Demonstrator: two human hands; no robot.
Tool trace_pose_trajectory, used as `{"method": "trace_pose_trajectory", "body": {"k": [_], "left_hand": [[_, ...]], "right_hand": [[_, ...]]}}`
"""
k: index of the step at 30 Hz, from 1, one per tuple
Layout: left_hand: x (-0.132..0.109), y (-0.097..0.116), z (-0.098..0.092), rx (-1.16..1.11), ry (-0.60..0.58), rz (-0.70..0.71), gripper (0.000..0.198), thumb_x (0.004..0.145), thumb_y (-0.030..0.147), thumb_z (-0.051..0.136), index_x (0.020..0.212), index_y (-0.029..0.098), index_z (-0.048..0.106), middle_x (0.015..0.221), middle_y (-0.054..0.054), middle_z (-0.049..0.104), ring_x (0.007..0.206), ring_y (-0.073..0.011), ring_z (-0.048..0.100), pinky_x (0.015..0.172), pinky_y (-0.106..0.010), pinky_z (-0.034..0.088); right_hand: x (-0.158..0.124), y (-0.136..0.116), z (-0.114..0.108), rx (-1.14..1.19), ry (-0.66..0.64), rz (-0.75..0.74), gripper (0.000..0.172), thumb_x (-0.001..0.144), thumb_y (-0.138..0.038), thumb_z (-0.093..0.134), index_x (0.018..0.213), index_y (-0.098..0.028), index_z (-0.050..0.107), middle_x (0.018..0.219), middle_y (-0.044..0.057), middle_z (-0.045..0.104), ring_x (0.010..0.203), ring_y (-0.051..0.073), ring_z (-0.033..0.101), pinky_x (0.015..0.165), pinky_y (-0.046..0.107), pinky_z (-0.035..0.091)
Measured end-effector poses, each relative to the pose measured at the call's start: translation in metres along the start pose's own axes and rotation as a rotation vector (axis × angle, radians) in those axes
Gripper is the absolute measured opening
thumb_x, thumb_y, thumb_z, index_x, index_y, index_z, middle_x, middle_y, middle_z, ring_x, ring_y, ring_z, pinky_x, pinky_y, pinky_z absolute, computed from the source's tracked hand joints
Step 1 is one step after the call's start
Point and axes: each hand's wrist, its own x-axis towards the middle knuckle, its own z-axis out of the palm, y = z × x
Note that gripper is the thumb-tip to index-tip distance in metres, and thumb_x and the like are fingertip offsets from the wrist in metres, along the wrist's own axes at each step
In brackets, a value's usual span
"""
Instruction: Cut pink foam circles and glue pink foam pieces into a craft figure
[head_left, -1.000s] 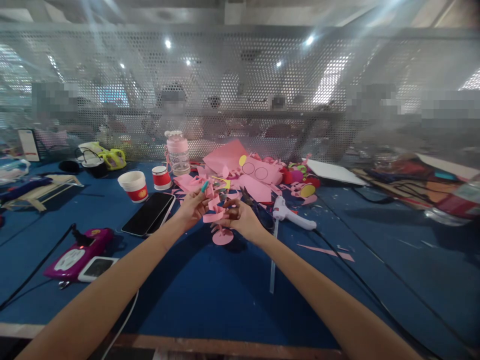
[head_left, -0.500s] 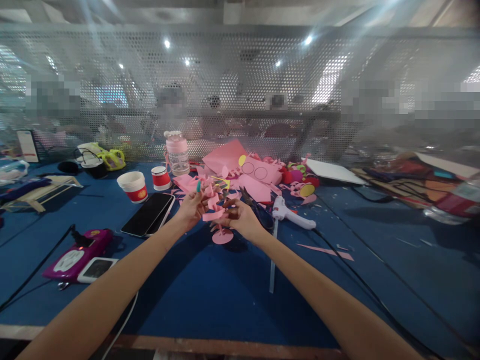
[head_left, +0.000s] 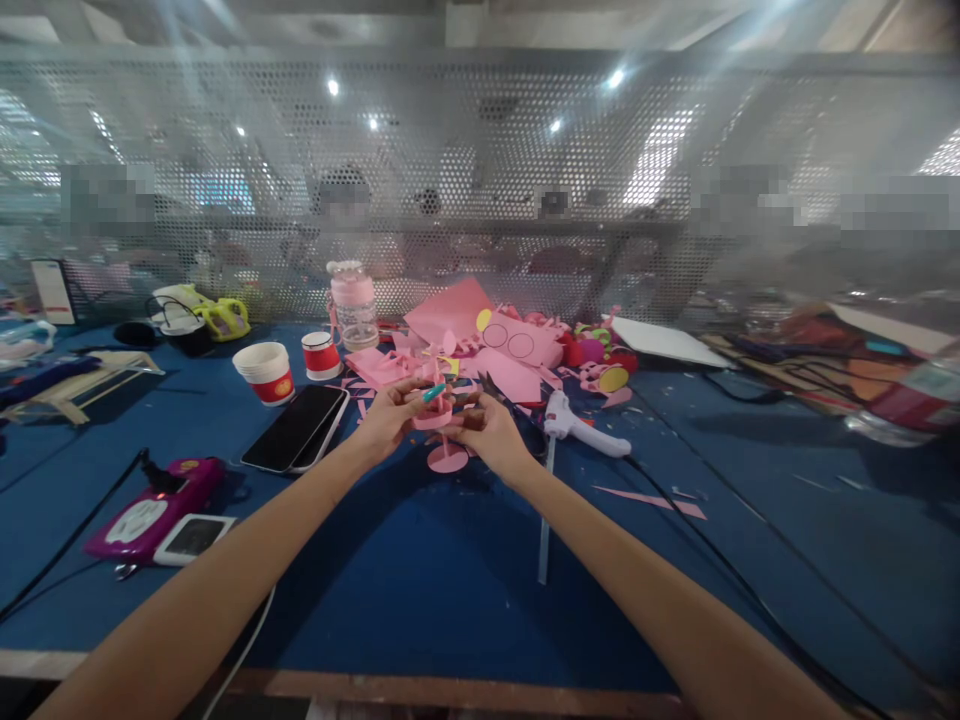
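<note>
Both hands meet over the middle of the blue table, around a small pink paper craft (head_left: 448, 459). It has a round flat base, a thin stem and a curved paper strip higher up. My left hand (head_left: 391, 418) pinches the strip from the left; a teal cover shows on one of its digits. From the right, my right hand (head_left: 489, 432) closes its fingers on the craft near the stem. The fingers partly hide the upper part. Behind the hands lies a heap of pink paper sheets (head_left: 514, 375) and scraps, with dark-handled scissors (head_left: 531, 432) beside my right hand.
A white glue gun (head_left: 592, 436) with a clear glue stick and cord lies right. Left are a phone (head_left: 296, 428), paper cups (head_left: 264, 374), a purple power strip (head_left: 169, 500) and a clear bottle (head_left: 354, 305). A perforated metal screen (head_left: 480, 150) stands behind.
The pink craft has turned and its base has risen slightly. My left hand has shifted right, bringing the teal-covered digit over the strip. My right hand has moved only a little.
</note>
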Motion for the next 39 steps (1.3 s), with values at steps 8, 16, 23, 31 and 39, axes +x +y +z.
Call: {"method": "trace_pose_trajectory", "body": {"k": [8,16,23,31,39], "left_hand": [[-0.0005,0.0025,0.0021,0.011,-0.017,0.006,0.031,0.061,0.028,0.076,0.086,0.013,0.066,0.074,-0.005,0.071,0.069,-0.0187,0.068,0.057,-0.026,0.056],[-0.0004,0.0007,0.0019,0.078,0.036,0.058,0.050,0.048,0.008,0.080,0.093,0.014,0.060,0.079,-0.003,0.072,0.070,-0.0178,0.069,0.062,-0.024,0.056],[0.0000,-0.0008,0.0003,0.048,0.082,0.055,0.043,0.055,0.011,0.077,0.094,0.014,0.060,0.073,-0.004,0.072,0.065,-0.0169,0.068,0.058,-0.023,0.055],[0.0006,0.0014,-0.0007,0.039,0.036,0.034,0.040,0.061,0.018,0.075,0.098,0.017,0.061,0.081,-0.003,0.070,0.070,-0.0142,0.067,0.062,-0.023,0.055],[-0.0015,-0.0052,-0.0009,0.013,-0.074,0.032,0.054,0.052,0.024,0.080,0.102,0.018,0.059,0.095,-0.004,0.067,0.078,-0.0161,0.066,0.075,-0.028,0.052]], "right_hand": [[0.0008,0.0006,-0.0017,-0.043,0.018,0.004,0.049,0.051,-0.029,0.079,0.087,-0.020,0.047,0.069,-0.001,0.066,0.069,0.020,0.068,0.061,0.031,0.055],[-0.0004,-0.0007,-0.0002,-0.035,0.032,0.002,0.048,0.049,-0.027,0.079,0.084,-0.020,0.046,0.069,-0.002,0.066,0.064,0.018,0.068,0.063,0.031,0.056],[-0.0005,-0.0016,-0.0016,-0.115,0.057,-0.029,0.043,0.054,-0.028,0.076,0.084,-0.020,0.046,0.068,-0.001,0.066,0.064,0.019,0.068,0.061,0.031,0.055],[0.0028,-0.0013,-0.0029,-0.076,0.135,-0.011,0.046,0.049,-0.029,0.078,0.081,-0.021,0.047,0.065,-0.004,0.063,0.061,0.016,0.065,0.058,0.029,0.053],[0.0084,-0.0009,-0.0076,-0.002,0.220,0.002,0.048,0.044,-0.029,0.079,0.079,-0.020,0.048,0.066,-0.004,0.060,0.060,0.013,0.061,0.064,0.030,0.051]]}}
